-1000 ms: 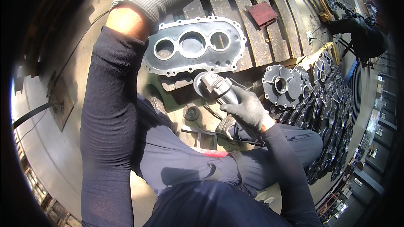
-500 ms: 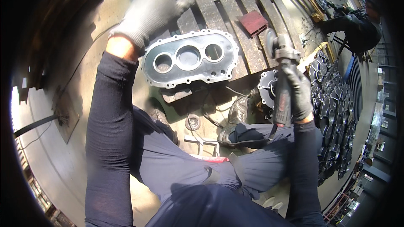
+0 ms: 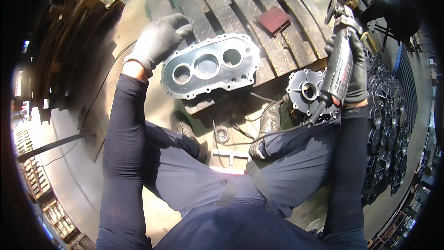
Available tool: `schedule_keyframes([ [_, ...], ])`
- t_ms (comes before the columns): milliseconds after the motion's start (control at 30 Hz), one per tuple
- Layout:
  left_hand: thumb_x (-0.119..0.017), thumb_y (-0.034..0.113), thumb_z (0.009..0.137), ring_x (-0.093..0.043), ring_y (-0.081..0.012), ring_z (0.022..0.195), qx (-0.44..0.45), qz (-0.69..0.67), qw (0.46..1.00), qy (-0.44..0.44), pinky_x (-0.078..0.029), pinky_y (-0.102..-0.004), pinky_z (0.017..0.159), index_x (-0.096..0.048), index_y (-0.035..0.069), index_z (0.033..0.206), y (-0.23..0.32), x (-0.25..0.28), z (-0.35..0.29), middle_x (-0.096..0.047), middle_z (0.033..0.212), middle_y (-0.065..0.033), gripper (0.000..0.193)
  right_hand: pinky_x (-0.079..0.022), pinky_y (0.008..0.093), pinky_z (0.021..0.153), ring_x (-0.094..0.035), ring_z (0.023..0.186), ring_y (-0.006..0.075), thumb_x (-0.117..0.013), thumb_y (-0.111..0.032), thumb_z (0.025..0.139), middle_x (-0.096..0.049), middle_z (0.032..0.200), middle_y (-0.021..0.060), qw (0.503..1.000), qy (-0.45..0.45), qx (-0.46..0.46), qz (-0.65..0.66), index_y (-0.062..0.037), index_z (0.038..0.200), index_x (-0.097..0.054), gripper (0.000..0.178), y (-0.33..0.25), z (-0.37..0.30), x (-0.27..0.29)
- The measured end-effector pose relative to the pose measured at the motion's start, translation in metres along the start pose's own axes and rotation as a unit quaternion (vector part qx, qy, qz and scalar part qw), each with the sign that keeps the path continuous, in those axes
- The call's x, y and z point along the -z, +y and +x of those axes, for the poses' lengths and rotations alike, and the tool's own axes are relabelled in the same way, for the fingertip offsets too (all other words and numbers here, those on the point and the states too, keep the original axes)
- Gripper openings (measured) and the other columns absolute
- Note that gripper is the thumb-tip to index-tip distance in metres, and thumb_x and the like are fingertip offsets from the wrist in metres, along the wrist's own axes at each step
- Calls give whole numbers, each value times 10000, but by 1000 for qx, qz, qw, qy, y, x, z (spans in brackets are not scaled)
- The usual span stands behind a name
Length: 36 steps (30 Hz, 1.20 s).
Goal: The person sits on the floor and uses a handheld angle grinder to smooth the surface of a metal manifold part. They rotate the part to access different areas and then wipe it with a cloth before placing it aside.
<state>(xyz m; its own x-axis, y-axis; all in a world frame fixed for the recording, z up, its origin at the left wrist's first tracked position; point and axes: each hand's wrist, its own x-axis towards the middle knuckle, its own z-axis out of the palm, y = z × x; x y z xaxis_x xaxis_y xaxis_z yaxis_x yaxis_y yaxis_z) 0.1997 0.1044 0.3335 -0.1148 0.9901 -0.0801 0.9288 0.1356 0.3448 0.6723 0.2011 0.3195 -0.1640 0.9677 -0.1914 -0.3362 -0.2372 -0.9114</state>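
Observation:
My right hand (image 3: 358, 71), in a grey glove, is wrapped around the body of an angle grinder (image 3: 340, 67). The tool stands nearly upright in the view, its disc (image 3: 331, 9) at the far end and its cord trailing toward my leg. An oval metal housing cover (image 3: 218, 77) with three large round openings and bolt holes along its rim lies on a wooden pallet (image 3: 296, 48). Beside the cover's upper left edge is my gloved left hand (image 3: 159, 41), fingers curled in; nothing shows in them. Whether it touches the cover is hard to tell.
A dark red block (image 3: 274, 20) rests on the pallet beyond the cover. Below the grinder sits a round flanged casting (image 3: 303, 93). Many dark castings (image 3: 384, 134) are heaped at right. Cables and a metal frame (image 3: 231, 161) lie near my shoes. Stacked wood (image 3: 76, 41) stands at left.
My right hand has carried the grinder up and to the right, away from the cover. My left hand has come down and a little left, nearer the cover's edge. The view has shifted slightly.

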Motion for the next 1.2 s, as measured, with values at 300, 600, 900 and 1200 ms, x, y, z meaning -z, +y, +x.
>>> schedule_keyframes([
  [300,-678,426,1082,-769,-374,1180,22,17,998,-57,-586,-464,1035,-765,83,1323,15,9,-37,-797,1257,-215,429,-705,364,819,-813,978,278,-774,-522,1035,-759,1187,198,997,-65,-43,20,10,1480,-548,730,-3,-13,-11],
  [600,-668,348,1124,-786,-313,1152,-126,4,991,38,-629,-401,1006,-774,65,1355,-4,39,-46,-798,1296,-157,381,-590,303,773,-715,839,135,-849,-474,975,-766,1046,73,947,-124,-153,-255,16,1250,-738,573,50,-49,-61],
  [900,-771,351,1020,-697,-403,1083,-80,10,995,56,-578,-482,965,-822,85,1184,11,80,-57,-739,1081,-216,317,-607,314,794,-736,898,148,-900,-335,936,-790,1053,111,861,-136,-206,-444,61,1258,-732,537,158,-113,-90],
  [1200,-728,360,1046,-633,-373,1200,-75,50,990,106,-530,-503,1045,-805,71,1167,30,81,-72,-804,942,-132,322,-611,368,910,-781,985,216,-875,-351,907,-819,1092,173,804,-148,-172,-549,55,1269,-752,558,170,-109,-119],
])
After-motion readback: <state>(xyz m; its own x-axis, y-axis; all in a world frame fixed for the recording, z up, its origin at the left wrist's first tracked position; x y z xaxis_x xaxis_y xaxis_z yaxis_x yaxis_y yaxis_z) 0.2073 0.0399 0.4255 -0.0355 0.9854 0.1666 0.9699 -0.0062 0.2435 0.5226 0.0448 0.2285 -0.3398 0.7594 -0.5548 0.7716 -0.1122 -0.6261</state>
